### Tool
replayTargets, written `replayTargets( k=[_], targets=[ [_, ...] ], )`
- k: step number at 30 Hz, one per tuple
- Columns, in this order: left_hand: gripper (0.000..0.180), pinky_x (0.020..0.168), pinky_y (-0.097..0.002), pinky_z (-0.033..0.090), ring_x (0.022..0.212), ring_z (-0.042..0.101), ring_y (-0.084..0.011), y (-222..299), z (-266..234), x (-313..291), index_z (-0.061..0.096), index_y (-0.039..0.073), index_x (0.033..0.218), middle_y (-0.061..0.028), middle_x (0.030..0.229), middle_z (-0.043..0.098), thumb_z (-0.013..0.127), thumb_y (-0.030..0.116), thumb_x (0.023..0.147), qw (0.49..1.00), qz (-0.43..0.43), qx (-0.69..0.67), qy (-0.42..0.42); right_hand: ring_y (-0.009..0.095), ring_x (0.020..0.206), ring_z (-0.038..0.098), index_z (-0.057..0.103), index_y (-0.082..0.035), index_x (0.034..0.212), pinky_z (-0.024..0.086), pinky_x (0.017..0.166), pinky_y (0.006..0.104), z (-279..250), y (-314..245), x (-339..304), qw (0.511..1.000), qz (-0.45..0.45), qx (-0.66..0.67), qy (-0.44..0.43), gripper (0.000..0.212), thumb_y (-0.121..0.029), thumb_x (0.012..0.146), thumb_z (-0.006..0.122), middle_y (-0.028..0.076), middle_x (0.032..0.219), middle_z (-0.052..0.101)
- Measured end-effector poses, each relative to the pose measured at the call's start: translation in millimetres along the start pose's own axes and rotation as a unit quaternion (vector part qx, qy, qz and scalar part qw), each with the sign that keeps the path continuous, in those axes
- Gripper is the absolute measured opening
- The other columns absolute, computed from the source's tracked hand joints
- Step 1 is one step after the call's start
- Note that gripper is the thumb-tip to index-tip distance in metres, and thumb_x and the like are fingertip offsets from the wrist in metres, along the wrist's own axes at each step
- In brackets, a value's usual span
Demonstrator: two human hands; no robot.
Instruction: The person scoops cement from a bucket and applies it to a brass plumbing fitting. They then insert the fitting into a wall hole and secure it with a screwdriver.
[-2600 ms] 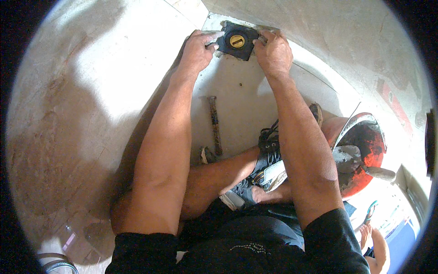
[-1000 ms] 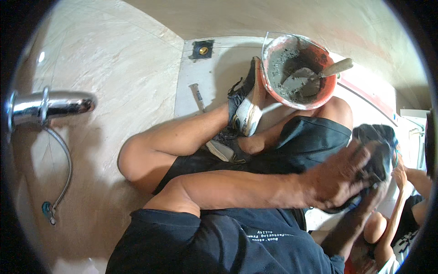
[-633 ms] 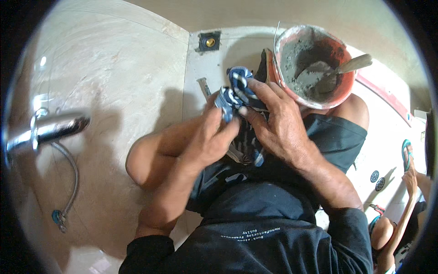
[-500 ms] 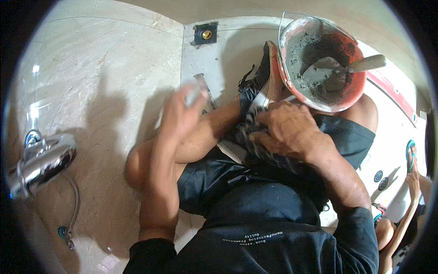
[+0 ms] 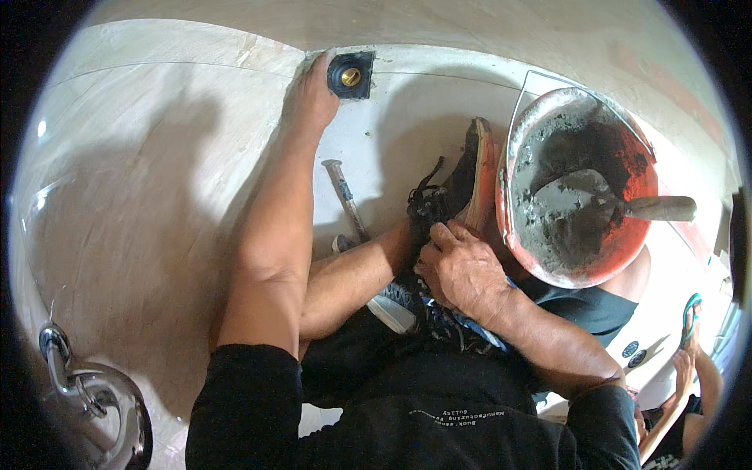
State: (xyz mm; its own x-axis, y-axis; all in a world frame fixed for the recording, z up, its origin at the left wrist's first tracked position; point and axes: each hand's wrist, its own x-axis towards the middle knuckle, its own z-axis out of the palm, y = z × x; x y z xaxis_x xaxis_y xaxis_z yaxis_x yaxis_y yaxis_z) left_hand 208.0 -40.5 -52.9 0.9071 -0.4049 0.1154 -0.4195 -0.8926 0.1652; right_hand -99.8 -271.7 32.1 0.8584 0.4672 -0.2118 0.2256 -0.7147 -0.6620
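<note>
Person's L hand (image 5: 317, 94) at L edge of blk sq. drain (image 5: 351, 76), well L of red bucket (image 5: 638, 176); can't make out its grip. R hand (image 5: 462, 270), just L of bucket, clutches striped cloth (image 5: 484, 332).

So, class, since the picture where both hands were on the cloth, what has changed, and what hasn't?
The left hand let go of the striped cloth and moved forward to the left edge of the black square fitting. The right hand stays on the cloth. The trowel still sits in the red bucket, and the rod-shaped tool still lies on the floor.
</note>
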Motion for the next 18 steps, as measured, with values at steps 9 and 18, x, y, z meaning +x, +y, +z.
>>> replayTargets(
  k=[9, 18],
  targets=[
    [0.06, 0.105, -0.0477, 0.051, 0.123, 0.064, -0.0377, -9.1, 14.3, 23.9, 0.052, 0.018, 0.148, -0.0218, 0.132, 0.067, 0.055, -0.004, 0.092, 0.999, -0.014, -0.003, -0.029, 0.029, 0.107, 0.058, 0.073, -0.009, 0.093, 0.049, 0.101, 0.0391, -0.5, 6.2, 2.9, 0.999, -0.032, -0.009, 0.016, 0.015, -0.024, 0.09, 0.072, 0.013, 0.104, 0.061],
    [0.063, 0.106, -0.0457, 0.052, 0.124, 0.064, -0.0366, -18.1, 7.0, 23.6, 0.058, 0.015, 0.143, -0.0138, 0.136, 0.068, 0.051, -0.01, 0.085, 0.999, -0.028, -0.019, -0.036, 0.029, 0.105, 0.058, 0.073, -0.009, 0.09, 0.049, 0.099, 0.0388, 9.7, 8.8, 1.4, 0.999, 0.001, 0.036, 0.026, 0.016, -0.024, 0.09, 0.072, 0.012, 0.101, 0.06]
  ],
)
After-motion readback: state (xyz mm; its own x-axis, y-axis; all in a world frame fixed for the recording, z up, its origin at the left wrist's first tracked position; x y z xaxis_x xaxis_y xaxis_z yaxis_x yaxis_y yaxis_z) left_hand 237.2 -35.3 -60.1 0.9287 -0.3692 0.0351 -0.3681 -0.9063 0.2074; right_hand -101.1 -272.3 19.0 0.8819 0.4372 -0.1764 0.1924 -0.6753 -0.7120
